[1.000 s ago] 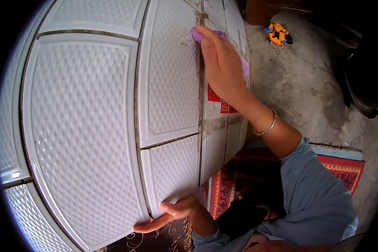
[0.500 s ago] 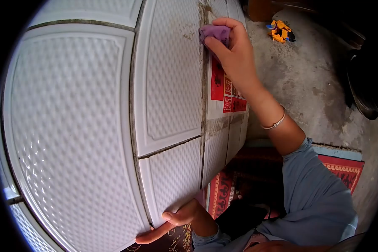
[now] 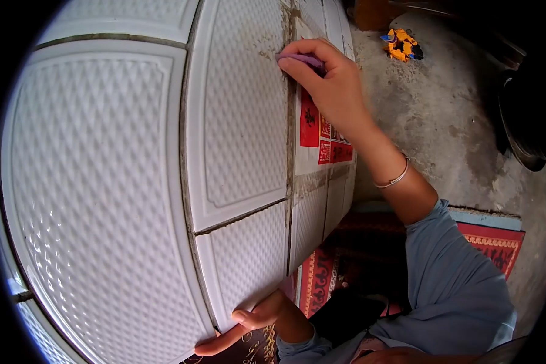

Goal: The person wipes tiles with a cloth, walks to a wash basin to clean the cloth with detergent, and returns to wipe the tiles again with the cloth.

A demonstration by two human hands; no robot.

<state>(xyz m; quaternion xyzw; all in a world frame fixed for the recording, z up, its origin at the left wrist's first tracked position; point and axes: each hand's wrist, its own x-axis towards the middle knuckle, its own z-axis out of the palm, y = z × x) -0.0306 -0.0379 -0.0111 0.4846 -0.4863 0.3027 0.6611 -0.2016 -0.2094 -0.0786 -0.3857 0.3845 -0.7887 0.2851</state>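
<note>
My right hand [image 3: 337, 82] is closed around a crumpled purple cloth [image 3: 309, 60], of which only a narrow part shows between thumb and fingers. It is at the grimy grout line beside a white embossed tile [image 3: 246, 115], near a brown smudge on the tile. Down at the tiled surface's near edge rests my left hand [image 3: 255, 318]. Its thumb lies on a smaller white tile [image 3: 246, 261] and one finger stretches along the edge, apart from the thumb. The other left fingers are hidden below the edge.
Red-and-white printed paper [image 3: 310, 118] is on the tiled side beneath my right wrist. An orange toy [image 3: 401, 45] lies on the concrete floor [image 3: 431, 121]. A red patterned mat [image 3: 494, 242] is near my right sleeve, and a dark shoe [image 3: 522, 142] is at the right.
My right hand has shifted slightly left and down with the cloth. Its fingers now cover more of the cloth. The left hand stays in place, while the view shifts a little.
</note>
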